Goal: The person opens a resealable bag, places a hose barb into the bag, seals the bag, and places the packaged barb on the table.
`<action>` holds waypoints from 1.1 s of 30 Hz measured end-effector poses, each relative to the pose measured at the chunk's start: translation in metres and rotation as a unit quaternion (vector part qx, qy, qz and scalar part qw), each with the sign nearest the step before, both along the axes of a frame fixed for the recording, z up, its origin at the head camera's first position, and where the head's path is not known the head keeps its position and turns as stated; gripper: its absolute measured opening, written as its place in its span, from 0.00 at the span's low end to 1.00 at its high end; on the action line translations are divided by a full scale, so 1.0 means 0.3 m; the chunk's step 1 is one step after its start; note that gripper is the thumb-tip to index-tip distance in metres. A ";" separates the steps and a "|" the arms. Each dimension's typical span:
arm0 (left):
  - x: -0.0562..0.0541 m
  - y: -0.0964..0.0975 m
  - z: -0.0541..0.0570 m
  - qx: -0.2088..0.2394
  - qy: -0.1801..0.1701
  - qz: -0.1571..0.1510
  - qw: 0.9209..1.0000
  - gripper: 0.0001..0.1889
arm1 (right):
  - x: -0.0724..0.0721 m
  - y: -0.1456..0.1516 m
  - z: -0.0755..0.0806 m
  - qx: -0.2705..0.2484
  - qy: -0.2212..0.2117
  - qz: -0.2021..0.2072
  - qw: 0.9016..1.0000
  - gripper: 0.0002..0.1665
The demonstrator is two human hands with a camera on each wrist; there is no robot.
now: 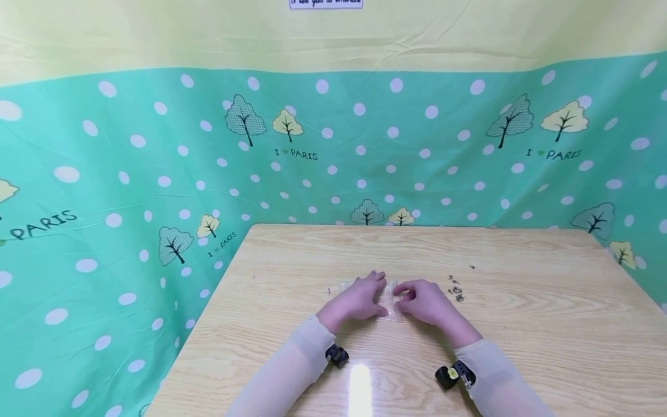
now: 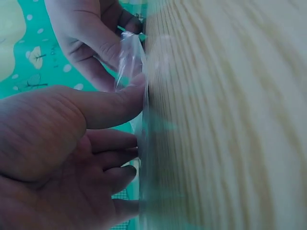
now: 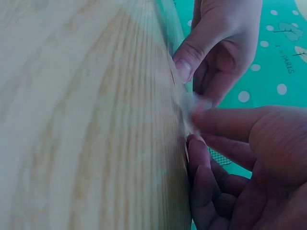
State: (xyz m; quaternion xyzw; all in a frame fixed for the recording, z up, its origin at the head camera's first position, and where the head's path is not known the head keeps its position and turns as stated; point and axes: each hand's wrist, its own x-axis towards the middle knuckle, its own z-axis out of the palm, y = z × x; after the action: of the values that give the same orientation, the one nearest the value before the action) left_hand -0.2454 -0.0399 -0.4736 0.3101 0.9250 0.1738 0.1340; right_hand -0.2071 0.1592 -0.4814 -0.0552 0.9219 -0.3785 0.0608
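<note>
While the spread left hand (image 1: pixel 361 299) presses clear plastic (image 1: pixel 388 297), the right hand (image 1: pixel 426 301) pinches its edge, well inside the table's edges (image 1: pixel 427 229).

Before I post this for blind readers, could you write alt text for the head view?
A person's left hand rests on clear plastic film lying on a wood-grain table, while the right hand pinches its edge. Small dark pieces lie to the right; a green polka-dot cloth hangs behind.

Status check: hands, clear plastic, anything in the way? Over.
Left hand on clear plastic, thumb and fingers spread. Right hand pinching its right edge. Small dark pieces lie right of it, apparently not blocking.
</note>
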 end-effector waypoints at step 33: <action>-0.007 0.008 -0.004 0.018 -0.026 -0.018 0.999 0.44 | 0.002 -0.015 0.002 -0.008 -0.011 0.004 1.000 0.26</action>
State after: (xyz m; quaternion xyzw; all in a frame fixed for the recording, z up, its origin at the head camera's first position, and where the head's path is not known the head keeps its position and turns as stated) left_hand -0.2474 -0.0374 -0.4748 0.3244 0.9123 0.1960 0.1554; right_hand -0.2064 0.1549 -0.4810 -0.0557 0.9178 -0.3864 0.0721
